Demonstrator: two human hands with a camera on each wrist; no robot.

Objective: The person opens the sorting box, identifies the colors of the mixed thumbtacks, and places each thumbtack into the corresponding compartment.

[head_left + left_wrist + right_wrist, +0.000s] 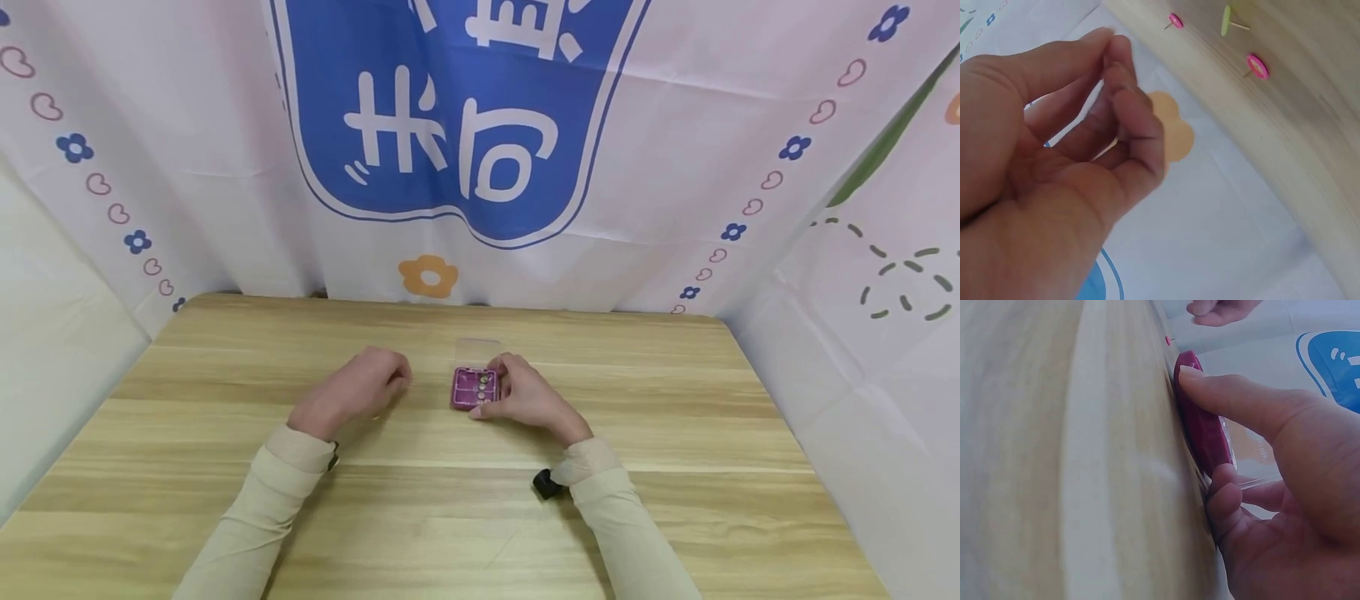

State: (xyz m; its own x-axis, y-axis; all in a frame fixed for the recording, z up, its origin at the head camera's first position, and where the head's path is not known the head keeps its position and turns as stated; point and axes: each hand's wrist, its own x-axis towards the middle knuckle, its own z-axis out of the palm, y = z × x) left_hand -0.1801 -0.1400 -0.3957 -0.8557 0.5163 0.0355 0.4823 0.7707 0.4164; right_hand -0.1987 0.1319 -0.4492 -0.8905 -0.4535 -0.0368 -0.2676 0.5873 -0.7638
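My right hand (525, 396) grips a small magenta compartment box (465, 390) by its right side, thumb at the near edge and fingers at the far corner. Its clear lid (477, 346) stands open at the back. Small round pieces lie in the right compartments; the left ones look bare. Left of the box, my left hand (367, 383) hovers with curled fingers, thumb tip meeting the index finger. Nothing shows between them in the left wrist view. Close to that hand lie two pink thumbtacks (1257, 66) and a yellow-green thumbtack (1227, 21), mostly hidden in the head view.
The wood-grain table (450, 525) ends at a white curtain (360, 258) with a blue emblem (442, 192), and more cloth hangs at both sides. A black device (546, 483) sits at the right wrist.
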